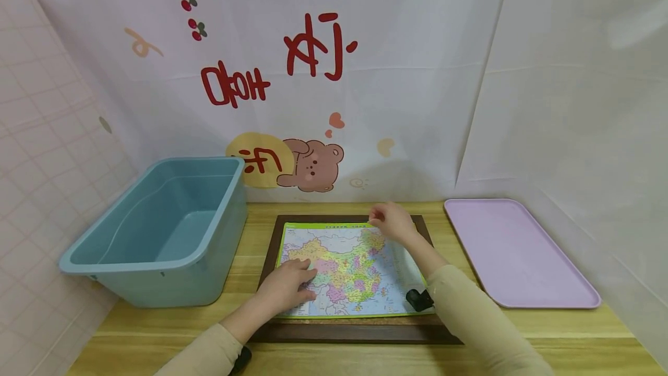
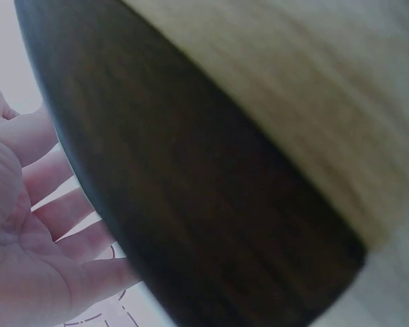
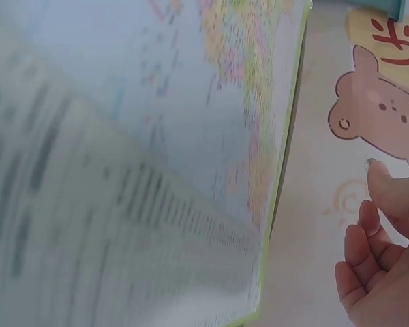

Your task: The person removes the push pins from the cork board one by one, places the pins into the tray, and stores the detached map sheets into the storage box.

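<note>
A map of China point(image 1: 339, 266) with a green edge lies over a dark-framed board point(image 1: 355, 332), with a strip of cork showing below it. My left hand point(image 1: 289, 286) rests on the map's left part, fingers spread. In the left wrist view, the dark frame point(image 2: 191, 184) hides part of that hand point(image 2: 41, 225). Above the map's top right edge is my right hand point(image 1: 394, 222), thumb and finger brought together. The right wrist view shows a tiny silvery piece point(image 3: 369, 164) at the pinching tips of this hand point(image 3: 388, 266), its shape too small to tell.
On the left stands a deep blue plastic tub point(image 1: 216, 237). A flat lilac tray point(image 1: 522, 254) lies on the wooden table point(image 1: 308, 358) at the right. Behind the board hangs a white printed cloth point(image 1: 417, 103) with a bear and red characters.
</note>
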Motion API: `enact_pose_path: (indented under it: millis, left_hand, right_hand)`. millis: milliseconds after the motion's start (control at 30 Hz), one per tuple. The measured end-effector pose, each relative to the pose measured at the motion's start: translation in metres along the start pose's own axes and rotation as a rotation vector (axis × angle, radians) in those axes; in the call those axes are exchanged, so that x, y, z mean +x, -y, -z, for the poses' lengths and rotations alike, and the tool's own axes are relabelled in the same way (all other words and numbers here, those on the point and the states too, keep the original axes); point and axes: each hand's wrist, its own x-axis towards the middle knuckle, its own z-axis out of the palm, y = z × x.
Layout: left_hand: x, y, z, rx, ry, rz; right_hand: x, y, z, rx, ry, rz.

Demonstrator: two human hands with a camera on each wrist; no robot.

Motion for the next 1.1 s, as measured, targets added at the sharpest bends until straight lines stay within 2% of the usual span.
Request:
enact_pose_path:
  millis: [367, 800, 1100]
  left_hand:
    - [-0.001, 0.0, 0.0, -0.013, -0.006, -0.002]
    - [-0.001, -0.001, 0.001, -0.016, -0.011, -0.001]
    - [-0.002, -0.002, 0.002, -0.02, -0.008, 0.001]
  right_hand:
    - [-0.014, -0.021, 0.019, 0.02, -0.083, 0.058]
    - [-0.035, -0.04, 0.046, 0.043, -0.132, 0.044]
    - [-0.047, -0.06, 0.057, 0.019, -0.172, 0.046]
